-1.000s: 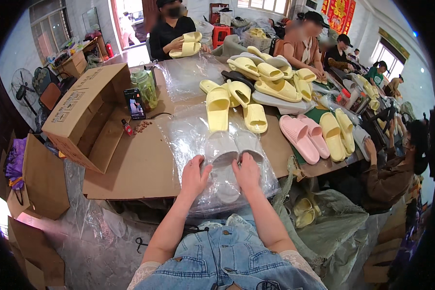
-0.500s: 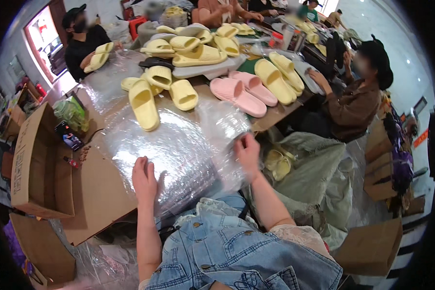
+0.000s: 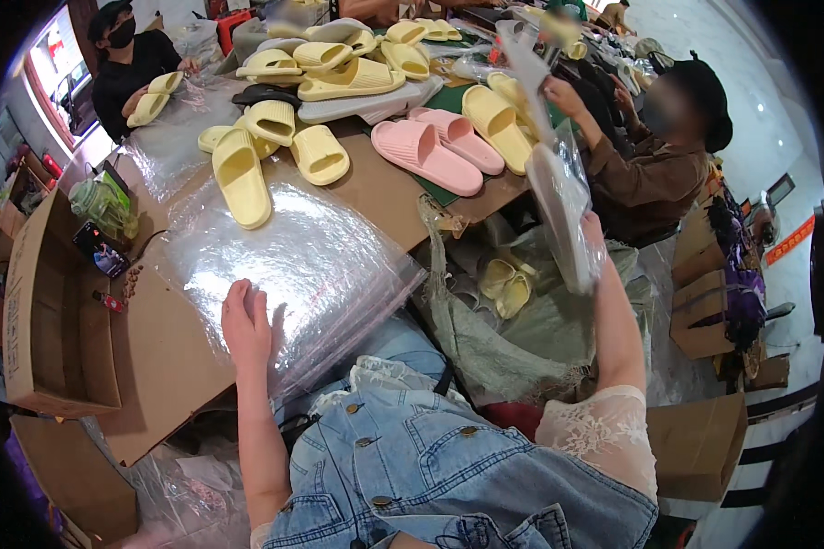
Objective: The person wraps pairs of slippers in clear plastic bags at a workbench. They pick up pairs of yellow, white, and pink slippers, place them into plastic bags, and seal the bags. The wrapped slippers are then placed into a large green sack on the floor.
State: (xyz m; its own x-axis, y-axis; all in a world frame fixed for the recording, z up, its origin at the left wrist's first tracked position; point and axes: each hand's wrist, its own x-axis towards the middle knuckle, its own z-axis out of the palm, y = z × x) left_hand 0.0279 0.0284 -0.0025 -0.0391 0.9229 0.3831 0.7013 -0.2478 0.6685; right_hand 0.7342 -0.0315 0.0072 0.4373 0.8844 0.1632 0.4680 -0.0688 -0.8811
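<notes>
Cardboard-covered table (image 3: 375, 188): runs from near left to far right.

Stack of clear plastic bags (image 3: 293, 265): lies flat at the near edge, where it lay a second ago.

Packed bag (image 3: 558, 197): clear, holding pale slippers; since half a second ago lifted off the stack, now up at right, so likely one pack done.

Yellow slippers (image 3: 241, 174): loose, just beyond the stack.

Pink slippers (image 3: 426, 156): farther right.

Left hand (image 3: 247, 320): spread flat, pressing the stack's near edge.

Right hand (image 3: 593, 240): mostly hidden behind the packed bag, closed on it.
</notes>
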